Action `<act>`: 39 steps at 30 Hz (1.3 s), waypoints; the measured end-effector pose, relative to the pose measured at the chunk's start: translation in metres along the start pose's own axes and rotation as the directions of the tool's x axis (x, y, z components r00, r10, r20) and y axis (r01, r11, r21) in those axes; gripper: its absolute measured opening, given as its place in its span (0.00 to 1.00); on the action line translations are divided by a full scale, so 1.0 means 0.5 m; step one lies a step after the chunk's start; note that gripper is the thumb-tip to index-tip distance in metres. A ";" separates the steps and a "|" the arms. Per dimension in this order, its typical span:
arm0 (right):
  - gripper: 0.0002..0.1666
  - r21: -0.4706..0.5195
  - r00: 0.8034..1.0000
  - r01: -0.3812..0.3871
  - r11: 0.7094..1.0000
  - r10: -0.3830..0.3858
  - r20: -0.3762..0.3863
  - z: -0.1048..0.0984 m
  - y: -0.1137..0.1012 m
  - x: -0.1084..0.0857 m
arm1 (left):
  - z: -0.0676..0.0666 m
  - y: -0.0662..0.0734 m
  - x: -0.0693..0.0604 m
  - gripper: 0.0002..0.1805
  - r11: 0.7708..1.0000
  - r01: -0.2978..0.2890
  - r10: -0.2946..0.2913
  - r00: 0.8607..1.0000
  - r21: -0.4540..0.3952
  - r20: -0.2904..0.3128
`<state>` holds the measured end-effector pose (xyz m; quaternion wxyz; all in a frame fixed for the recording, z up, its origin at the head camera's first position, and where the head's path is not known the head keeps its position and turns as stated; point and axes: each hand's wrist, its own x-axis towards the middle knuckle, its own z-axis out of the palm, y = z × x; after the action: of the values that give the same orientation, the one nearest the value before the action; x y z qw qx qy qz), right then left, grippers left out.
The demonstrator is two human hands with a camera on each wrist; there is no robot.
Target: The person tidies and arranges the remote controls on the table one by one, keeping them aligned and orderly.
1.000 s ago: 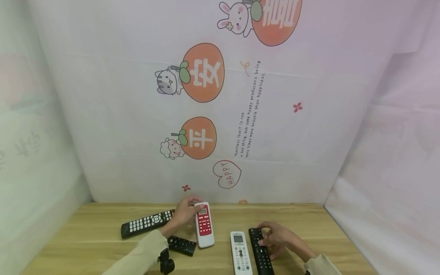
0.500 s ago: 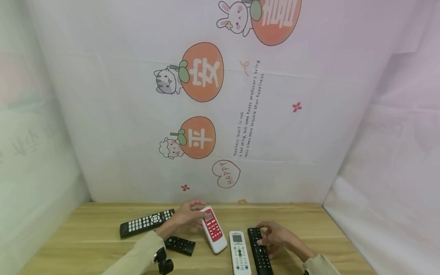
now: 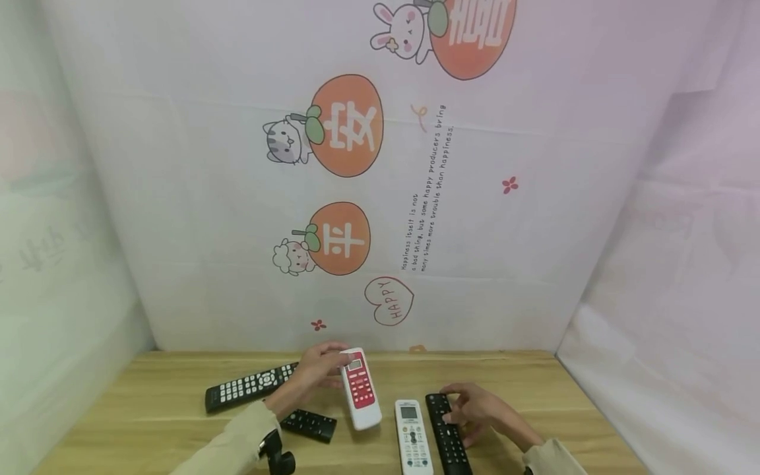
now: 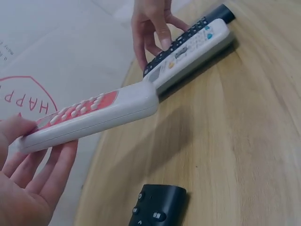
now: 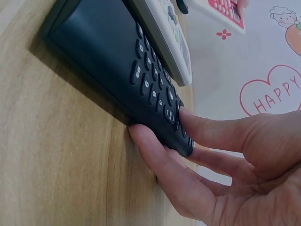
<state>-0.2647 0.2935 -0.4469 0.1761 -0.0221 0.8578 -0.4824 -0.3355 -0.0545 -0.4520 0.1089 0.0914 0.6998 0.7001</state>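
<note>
My left hand (image 3: 317, 367) pinches the top end of a white remote control with a red button panel (image 3: 361, 389). In the left wrist view that remote (image 4: 94, 115) hangs above the table, thumb on its face and fingers beneath. My right hand (image 3: 477, 410) grips a long black remote control (image 3: 448, 435) near its far end. The right wrist view shows the thumb on the buttons of the black remote (image 5: 113, 61) and the fingers round its side and end. Beside it on the left lies a white remote control with a grey screen (image 3: 413, 439).
A long black remote with white buttons (image 3: 249, 388) lies at the back left, partly behind the left hand. A small black remote (image 3: 310, 425) lies nearer, by the left sleeve. Behind the wooden table (image 3: 148, 435) stands a white printed backdrop (image 3: 237, 198).
The white-and-red remote in my left hand swung toward the right with its near end, then came back left and straighter, now up off the table. My right hand stays on the black remote.
</note>
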 end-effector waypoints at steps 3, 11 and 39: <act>0.36 -0.003 1.000 -0.004 1.000 0.004 -0.006 0.002 -0.001 -0.001 | -0.005 0.003 -0.006 0.28 0.999 0.005 -0.007 0.999 0.034 0.047; 0.36 0.001 1.000 -0.014 1.000 0.014 -0.022 0.004 -0.003 -0.002 | -0.005 -0.012 -0.019 0.27 0.995 0.004 -0.017 0.992 0.100 0.125; 0.36 -0.039 1.000 -0.010 0.999 0.010 -0.013 0.005 -0.011 0.000 | 0.029 -0.061 -0.031 0.20 0.988 0.060 -0.087 0.978 0.144 0.191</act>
<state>-0.2645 0.2884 -0.4438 0.1726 -0.0182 0.8683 -0.4647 -0.3158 -0.0447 -0.4821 0.1971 0.1415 0.7350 0.6332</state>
